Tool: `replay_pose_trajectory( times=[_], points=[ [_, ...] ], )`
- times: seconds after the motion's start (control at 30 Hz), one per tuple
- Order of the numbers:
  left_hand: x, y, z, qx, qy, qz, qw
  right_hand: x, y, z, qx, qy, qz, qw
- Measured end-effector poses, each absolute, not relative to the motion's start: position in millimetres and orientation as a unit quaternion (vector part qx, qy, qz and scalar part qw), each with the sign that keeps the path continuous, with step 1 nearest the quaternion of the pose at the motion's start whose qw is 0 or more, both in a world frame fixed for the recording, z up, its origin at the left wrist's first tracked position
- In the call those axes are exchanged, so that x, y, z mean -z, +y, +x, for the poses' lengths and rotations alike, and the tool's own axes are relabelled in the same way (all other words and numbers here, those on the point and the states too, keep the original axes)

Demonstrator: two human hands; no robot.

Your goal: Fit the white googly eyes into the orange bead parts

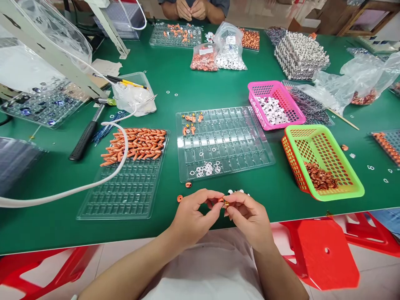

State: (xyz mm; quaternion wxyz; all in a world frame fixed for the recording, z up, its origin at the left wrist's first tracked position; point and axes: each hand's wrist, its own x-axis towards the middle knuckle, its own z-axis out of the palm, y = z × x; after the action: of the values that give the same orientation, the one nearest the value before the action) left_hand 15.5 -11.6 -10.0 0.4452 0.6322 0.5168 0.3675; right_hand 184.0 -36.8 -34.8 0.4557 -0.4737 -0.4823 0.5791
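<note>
My left hand point(195, 214) and my right hand point(251, 216) meet near the table's front edge. Between their fingertips is a small orange part with a gold-coloured piece point(226, 203); its exact kind is too small to make out. Both hands are closed in a pinch, the left on the orange side and the right by the gold. Just behind them lie small white-and-black pieces point(239, 193), partly hidden by the fingers. Left of my hands are two round orange pieces point(179, 198). Beyond, a clear compartment tray point(231, 141) holds several orange assemblies point(192, 123) and loose white rings point(208, 168).
A second clear tray point(118, 204) with curved orange parts point(137, 143) is at left, crossed by a white hose point(125, 154). A hammer point(84, 139) lies beyond. Pink point(265, 116) and green point(346, 179) baskets hold parts at right. Another person's hands point(191, 9) work opposite.
</note>
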Motion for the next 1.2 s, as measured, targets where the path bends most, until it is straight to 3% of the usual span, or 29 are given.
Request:
replay_pose_trajectory(
  times=[0.23,0.47,0.77,1.2],
  points=[
    [9,-12,17,-0.368,0.521,0.614,0.464,32,-36,184,-0.456,-0.588,-0.475,0.47],
    [10,-10,20,-0.341,0.526,0.546,0.556,30,-34,184,-0.343,-0.662,-0.46,0.482],
    [15,-12,22,-0.343,0.549,0.517,0.56,35,-37,170,-0.189,-0.705,-0.466,0.5],
    [17,-13,27,-0.394,0.547,0.466,0.574,40,-43,162,-0.278,-0.622,-0.517,0.519]
  ],
)
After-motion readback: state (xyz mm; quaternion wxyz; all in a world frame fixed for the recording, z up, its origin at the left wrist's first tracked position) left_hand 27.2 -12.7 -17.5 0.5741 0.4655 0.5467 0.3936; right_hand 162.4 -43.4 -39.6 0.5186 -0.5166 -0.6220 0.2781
